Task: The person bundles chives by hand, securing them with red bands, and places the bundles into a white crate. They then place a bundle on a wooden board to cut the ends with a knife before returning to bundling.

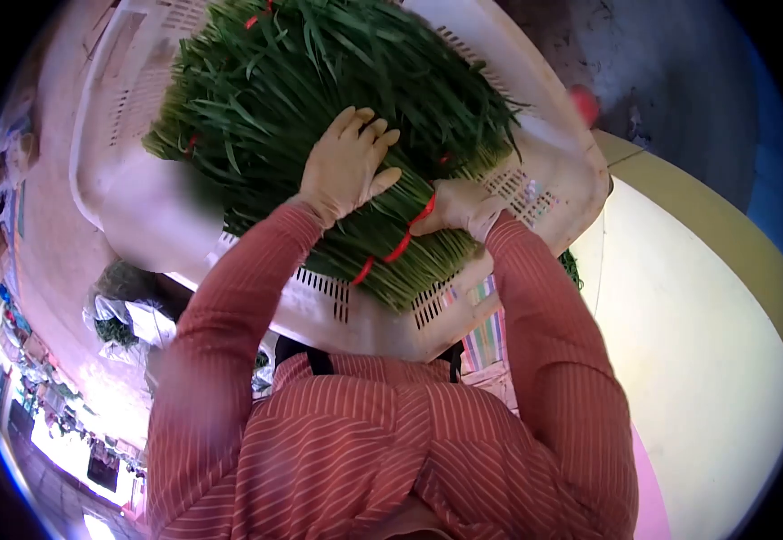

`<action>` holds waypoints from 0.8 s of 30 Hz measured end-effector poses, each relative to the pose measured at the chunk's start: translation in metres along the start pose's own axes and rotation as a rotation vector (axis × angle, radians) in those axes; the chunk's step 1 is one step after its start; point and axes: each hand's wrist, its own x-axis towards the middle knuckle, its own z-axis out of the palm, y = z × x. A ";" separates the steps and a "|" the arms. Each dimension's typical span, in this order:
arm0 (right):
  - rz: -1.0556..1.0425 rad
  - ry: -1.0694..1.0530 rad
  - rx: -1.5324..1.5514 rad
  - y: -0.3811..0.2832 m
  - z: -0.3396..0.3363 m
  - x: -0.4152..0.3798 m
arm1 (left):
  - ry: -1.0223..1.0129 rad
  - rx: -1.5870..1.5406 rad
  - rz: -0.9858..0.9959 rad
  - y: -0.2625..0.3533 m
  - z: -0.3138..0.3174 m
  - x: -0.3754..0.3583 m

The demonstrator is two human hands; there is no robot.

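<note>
A bundle of green chives [382, 243], tied with a red band [400, 245], was laid at the near edge of a white plastic crate [544, 180], its cut ends pointing toward the near rim. More bundles [319, 81] were piled behind it, filling the crate toward the far edge. The left hand [348, 166] was pressed flat on the greens, fingers spread apart. The right hand [459, 205] was closed around the tied bundle just beside the red band. Both arms were covered by striped red sleeves [544, 324]. A pale tabletop [706, 342] was seen beyond the crate's right corner.
</note>
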 end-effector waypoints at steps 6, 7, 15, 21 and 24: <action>-0.033 0.111 0.310 0.018 0.008 0.001 | -0.066 0.040 -0.030 -0.002 -0.001 0.011; -0.055 0.147 0.346 0.021 0.010 0.003 | -0.066 0.033 -0.037 -0.002 -0.002 0.013; 0.175 0.205 0.343 0.019 0.005 0.005 | 0.087 -0.023 -0.002 -0.004 0.008 0.013; 0.020 0.736 -0.259 -0.027 0.048 -0.014 | 0.073 -0.038 0.017 -0.002 0.004 0.016; -0.048 0.824 -0.294 -0.042 0.076 -0.005 | 0.092 -0.120 0.009 -0.008 0.003 0.020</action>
